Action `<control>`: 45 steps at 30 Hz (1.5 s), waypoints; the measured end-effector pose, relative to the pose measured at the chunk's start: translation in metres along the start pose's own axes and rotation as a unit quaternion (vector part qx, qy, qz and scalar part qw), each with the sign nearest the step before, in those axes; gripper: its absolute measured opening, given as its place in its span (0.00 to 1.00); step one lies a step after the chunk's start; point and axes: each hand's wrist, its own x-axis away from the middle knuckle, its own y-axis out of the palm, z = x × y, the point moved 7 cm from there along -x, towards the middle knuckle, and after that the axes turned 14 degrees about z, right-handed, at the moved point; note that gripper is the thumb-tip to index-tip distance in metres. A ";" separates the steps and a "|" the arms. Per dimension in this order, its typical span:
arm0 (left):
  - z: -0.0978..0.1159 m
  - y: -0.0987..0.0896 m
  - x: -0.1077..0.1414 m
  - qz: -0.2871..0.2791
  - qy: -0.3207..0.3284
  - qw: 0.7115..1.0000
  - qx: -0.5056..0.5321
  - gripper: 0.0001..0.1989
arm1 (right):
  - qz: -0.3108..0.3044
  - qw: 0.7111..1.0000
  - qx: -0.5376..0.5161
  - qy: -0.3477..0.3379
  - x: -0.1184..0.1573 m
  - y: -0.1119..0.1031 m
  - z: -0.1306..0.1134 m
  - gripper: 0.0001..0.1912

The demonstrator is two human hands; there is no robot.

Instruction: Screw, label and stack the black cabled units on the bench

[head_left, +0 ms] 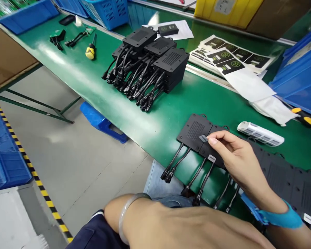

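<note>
My right hand (230,152), with a blue strap at its wrist, comes in from the right and pinches a small grey-white label (203,138) between thumb and forefinger. The label is over the leftmost black box (191,129), near its seam with the neighbouring box; whether it touches the surface I cannot tell. That neighbouring box bears a similar label (211,158). Several such boxes lie in a row, their short cables (176,164) hanging toward the table edge. My left hand (171,224), wearing a clear bangle, reaches rightward across the foreground; its fingers are hidden.
A stack of cabled black boxes (168,62) stands further left on the green table (93,83). A white label roll (260,134) lies behind the row. Printed sticker sheets (229,62), a yellow screwdriver (90,51) and blue bins (109,14) are around. A blue stool (98,121) is below.
</note>
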 end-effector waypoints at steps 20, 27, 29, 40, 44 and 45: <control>-0.097 0.018 0.037 0.252 -0.208 0.938 -0.118 0.33 | -0.038 0.977 0.184 -0.097 -0.003 0.039 0.008 0.09; -0.097 0.019 0.040 0.252 -0.206 0.938 -0.116 0.31 | -0.034 0.972 0.209 -0.100 -0.003 0.040 0.010 0.08; -0.097 0.020 0.039 0.253 -0.204 0.938 -0.121 0.32 | -0.030 0.975 0.195 -0.100 -0.004 0.039 0.010 0.08; -0.096 0.017 0.040 0.242 -0.200 0.946 -0.085 0.29 | -0.022 0.983 0.155 -0.093 -0.005 0.035 0.011 0.09; -0.096 0.019 0.043 0.246 -0.198 0.945 -0.089 0.34 | -0.018 0.978 0.179 -0.109 -0.003 0.037 0.009 0.08; -0.095 0.021 0.043 0.244 -0.196 0.945 -0.096 0.35 | -0.017 0.977 0.183 -0.111 -0.003 0.037 0.008 0.08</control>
